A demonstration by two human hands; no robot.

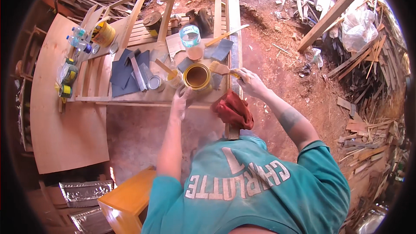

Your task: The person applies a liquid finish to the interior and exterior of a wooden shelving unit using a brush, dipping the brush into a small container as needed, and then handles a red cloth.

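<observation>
My left hand point(180, 100) grips the near left side of an open yellow can point(197, 76) with brown liquid inside. In my right hand point(252, 83) is a paintbrush point(221, 68); its bristles point left, close to the can's right rim. A cup with a wooden stick point(174, 78) stands just left of the can. Behind the can is a clear bucket-like container point(190, 37) with a pinkish lower part. Part of the can's near side is hidden by my left fingers.
Dark sandpaper sheets point(122, 76), a flat wooden strip point(138, 73) and a small round tin point(154, 82) lie to the left. A red cloth point(234, 109) hangs at the near edge. Bottles point(80, 39) stand far left; scrap wood point(372, 60) is piled right.
</observation>
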